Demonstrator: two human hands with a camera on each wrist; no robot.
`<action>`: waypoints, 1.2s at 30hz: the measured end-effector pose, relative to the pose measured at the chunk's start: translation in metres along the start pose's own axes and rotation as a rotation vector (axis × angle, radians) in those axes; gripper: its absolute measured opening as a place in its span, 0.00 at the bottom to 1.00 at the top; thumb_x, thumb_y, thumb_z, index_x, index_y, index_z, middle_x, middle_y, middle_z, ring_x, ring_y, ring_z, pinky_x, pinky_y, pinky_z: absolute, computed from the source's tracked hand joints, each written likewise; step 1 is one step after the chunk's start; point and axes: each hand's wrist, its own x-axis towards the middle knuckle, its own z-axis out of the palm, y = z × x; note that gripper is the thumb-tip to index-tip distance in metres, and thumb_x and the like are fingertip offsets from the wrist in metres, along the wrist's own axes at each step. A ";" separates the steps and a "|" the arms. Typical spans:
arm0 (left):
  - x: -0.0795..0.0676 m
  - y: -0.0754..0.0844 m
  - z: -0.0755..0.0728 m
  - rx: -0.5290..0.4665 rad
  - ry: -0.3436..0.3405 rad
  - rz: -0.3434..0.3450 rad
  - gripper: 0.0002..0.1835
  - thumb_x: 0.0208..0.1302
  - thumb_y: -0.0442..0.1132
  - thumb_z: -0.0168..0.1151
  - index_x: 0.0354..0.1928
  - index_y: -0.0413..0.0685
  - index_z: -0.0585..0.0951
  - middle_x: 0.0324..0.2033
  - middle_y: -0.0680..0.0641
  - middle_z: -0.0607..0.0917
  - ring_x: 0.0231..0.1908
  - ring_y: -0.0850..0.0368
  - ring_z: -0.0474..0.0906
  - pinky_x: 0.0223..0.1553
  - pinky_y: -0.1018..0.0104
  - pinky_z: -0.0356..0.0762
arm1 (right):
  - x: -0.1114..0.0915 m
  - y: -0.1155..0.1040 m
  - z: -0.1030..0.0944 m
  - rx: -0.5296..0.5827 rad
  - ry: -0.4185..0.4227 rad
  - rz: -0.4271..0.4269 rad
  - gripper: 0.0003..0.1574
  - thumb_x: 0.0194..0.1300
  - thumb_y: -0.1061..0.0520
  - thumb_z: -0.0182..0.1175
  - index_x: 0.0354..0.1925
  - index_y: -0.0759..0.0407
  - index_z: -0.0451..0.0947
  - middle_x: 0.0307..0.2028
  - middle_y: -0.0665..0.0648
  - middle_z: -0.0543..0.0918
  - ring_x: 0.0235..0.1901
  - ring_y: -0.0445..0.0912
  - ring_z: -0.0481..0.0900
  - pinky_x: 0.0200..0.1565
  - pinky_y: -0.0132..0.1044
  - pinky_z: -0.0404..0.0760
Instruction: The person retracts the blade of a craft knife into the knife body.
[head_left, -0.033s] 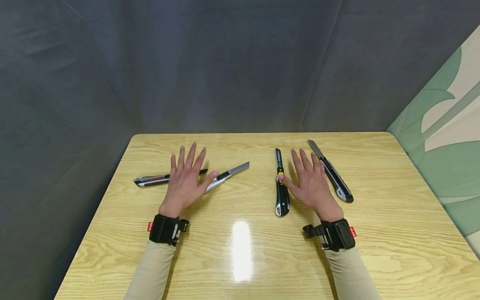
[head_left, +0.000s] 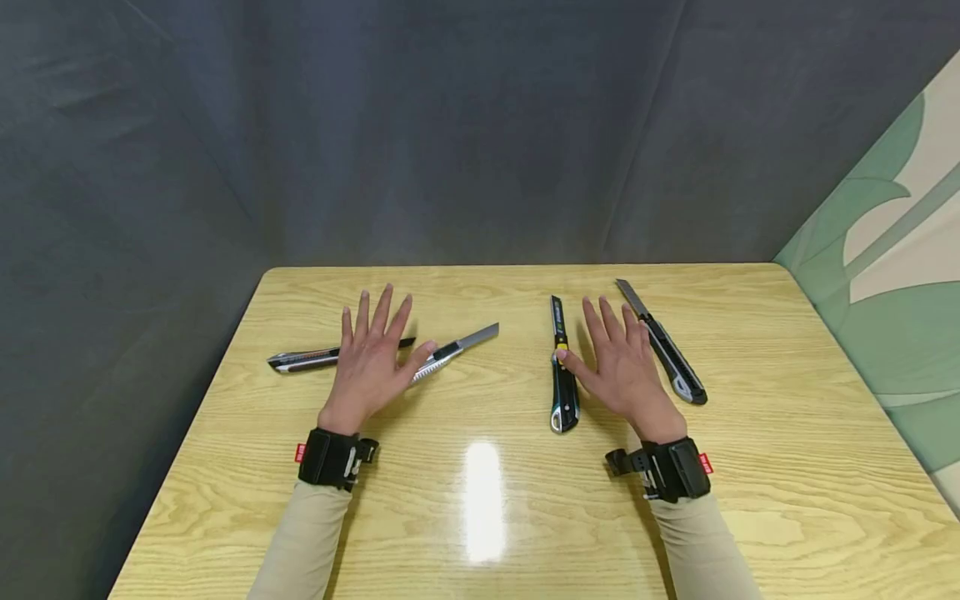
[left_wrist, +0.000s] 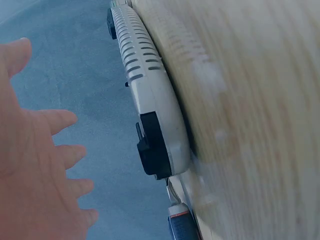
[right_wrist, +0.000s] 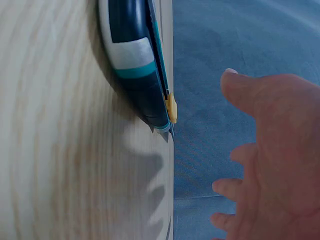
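Palm down with fingers spread, my left hand (head_left: 367,371) hovers over two utility knives. Beneath it lies a dark-handled knife (head_left: 302,360), its middle hidden by the hand. By the thumb is a silver utility knife (head_left: 442,357) with its blade (head_left: 480,335) extended; its ribbed body (left_wrist: 145,65) shows in the left wrist view. My right hand (head_left: 622,367) is also spread above the table, between a black-and-teal utility knife (head_left: 564,387) with a yellow slider (right_wrist: 170,107) and a black-and-grey one (head_left: 671,358). Both hands hold nothing; gaps show between palms and knives in the wrist views.
The wooden table (head_left: 480,467) has a bright light reflection near its middle front. A dark grey cloth (head_left: 480,133) hangs behind and to the left. Green-and-beige patterned fabric (head_left: 900,333) lies beyond the right edge. Each wrist wears a black strapped camera (head_left: 330,457).
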 end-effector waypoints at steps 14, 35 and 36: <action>-0.002 0.001 -0.005 -0.014 -0.007 -0.010 0.40 0.63 0.70 0.39 0.70 0.55 0.52 0.70 0.44 0.44 0.66 0.46 0.27 0.64 0.37 0.31 | 0.002 -0.003 0.003 -0.009 0.030 -0.023 0.49 0.61 0.35 0.55 0.69 0.56 0.50 0.66 0.68 0.54 0.64 0.65 0.44 0.60 0.67 0.49; 0.003 0.016 -0.002 -0.087 -0.042 -0.002 0.44 0.64 0.70 0.37 0.71 0.52 0.44 0.69 0.42 0.50 0.66 0.46 0.29 0.65 0.39 0.34 | 0.005 -0.040 0.016 0.042 -0.165 0.343 0.36 0.56 0.32 0.59 0.38 0.63 0.66 0.25 0.59 0.71 0.17 0.50 0.70 0.13 0.41 0.68; 0.002 0.017 -0.002 -0.087 -0.046 -0.003 0.43 0.64 0.70 0.37 0.71 0.52 0.44 0.69 0.41 0.51 0.66 0.46 0.29 0.65 0.39 0.34 | 0.006 -0.041 0.016 0.035 -0.163 0.354 0.35 0.56 0.33 0.59 0.36 0.63 0.65 0.24 0.59 0.71 0.16 0.50 0.70 0.12 0.41 0.68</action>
